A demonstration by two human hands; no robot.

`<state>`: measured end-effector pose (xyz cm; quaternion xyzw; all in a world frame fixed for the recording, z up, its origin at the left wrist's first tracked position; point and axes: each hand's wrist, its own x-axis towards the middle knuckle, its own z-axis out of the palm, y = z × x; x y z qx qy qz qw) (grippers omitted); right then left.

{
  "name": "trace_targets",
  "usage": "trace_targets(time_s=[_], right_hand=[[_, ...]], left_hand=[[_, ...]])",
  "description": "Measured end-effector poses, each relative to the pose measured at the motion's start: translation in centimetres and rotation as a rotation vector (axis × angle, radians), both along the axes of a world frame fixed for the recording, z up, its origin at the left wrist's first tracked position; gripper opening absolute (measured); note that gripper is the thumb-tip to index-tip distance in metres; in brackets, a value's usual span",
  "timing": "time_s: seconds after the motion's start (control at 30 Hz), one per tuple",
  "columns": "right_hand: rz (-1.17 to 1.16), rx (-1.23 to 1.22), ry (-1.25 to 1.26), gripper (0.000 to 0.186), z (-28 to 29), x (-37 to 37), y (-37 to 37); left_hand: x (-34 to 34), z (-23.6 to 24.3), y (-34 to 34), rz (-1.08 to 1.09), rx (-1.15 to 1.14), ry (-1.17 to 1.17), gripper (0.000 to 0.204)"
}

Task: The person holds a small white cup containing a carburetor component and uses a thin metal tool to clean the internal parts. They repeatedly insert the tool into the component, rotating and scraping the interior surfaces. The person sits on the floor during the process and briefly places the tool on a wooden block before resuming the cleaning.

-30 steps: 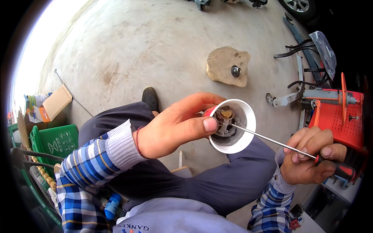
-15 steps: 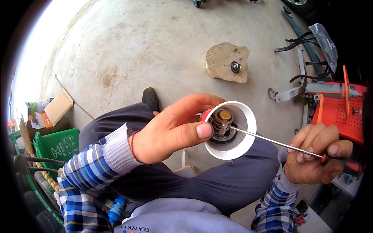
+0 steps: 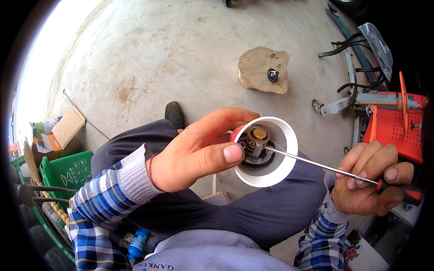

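Note:
My left hand (image 3: 199,156) is closed round a paper cup (image 3: 289,156), red outside with a white rim, its mouth tilted toward me. Inside the cup sits a dark metal part with a brass-coloured round top (image 3: 259,134); its lower side is partly hidden by the cup wall and my thumb. My right hand (image 3: 368,180) grips a screwdriver (image 3: 325,166) by its black and red handle and shaft. The screwdriver's thin shaft reaches into the cup, its tip against the side of the metal part. Some left fingers are hidden behind the cup.
A wood block (image 3: 255,67) with a small metal fitting (image 3: 273,75) on it stands on the concrete floor ahead. To the right is a red and grey jack-like machine (image 3: 384,101) with black hoses. A green bin (image 3: 68,174) and cardboard box (image 3: 68,126) stand at the left.
The cup and both hands have shifted very slightly; the screwdriver tip stays at the metal part. Otherwise the view has only moved a little.

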<state>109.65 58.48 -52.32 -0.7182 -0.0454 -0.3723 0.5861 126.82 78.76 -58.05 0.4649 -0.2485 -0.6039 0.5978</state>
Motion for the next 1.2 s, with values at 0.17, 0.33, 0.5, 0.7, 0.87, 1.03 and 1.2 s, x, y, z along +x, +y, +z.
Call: trace_targets(time_s=[0.17, 0.33, 0.5, 0.7, 0.87, 1.03, 1.2], right_hand=[[0.008, -0.009, 0.003, 0.034, 0.03, -0.08, -0.18], [0.017, 0.009, -0.006, 0.034, 0.05, -0.07, -0.15], [0.019, 0.014, -0.011, 0.034, -0.07, -0.17, -0.23], [0.021, 0.011, -0.043, 0.032, -0.29, -0.50, -0.69], [0.024, -0.004, -0.032, 0.033, -0.06, -0.66, -0.90], [0.029, -0.002, -0.025, 0.035, -0.13, -0.77, -0.92], [0.038, 0.014, -0.034, 0.038, -0.26, -0.80, -0.92]], left_hand=[[-0.05, -0.04, -0.11, 0.001, -0.007, 0.004, 0.094], [-0.09, 0.14, -0.16, 0.000, -0.003, 0.013, 0.093], [-0.09, 0.11, -0.07, 0.000, 0.002, 0.029, 0.091], [-0.17, 0.06, 0.04, 0.007, 0.007, 0.048, 0.089], [-0.11, 0.15, -0.06, 0.004, 0.007, 0.039, 0.091], [-0.11, 0.15, -0.02, 0.006, 0.018, 0.034, 0.093], [-0.14, 0.11, -0.03, 0.008, 0.014, 0.032, 0.092]])
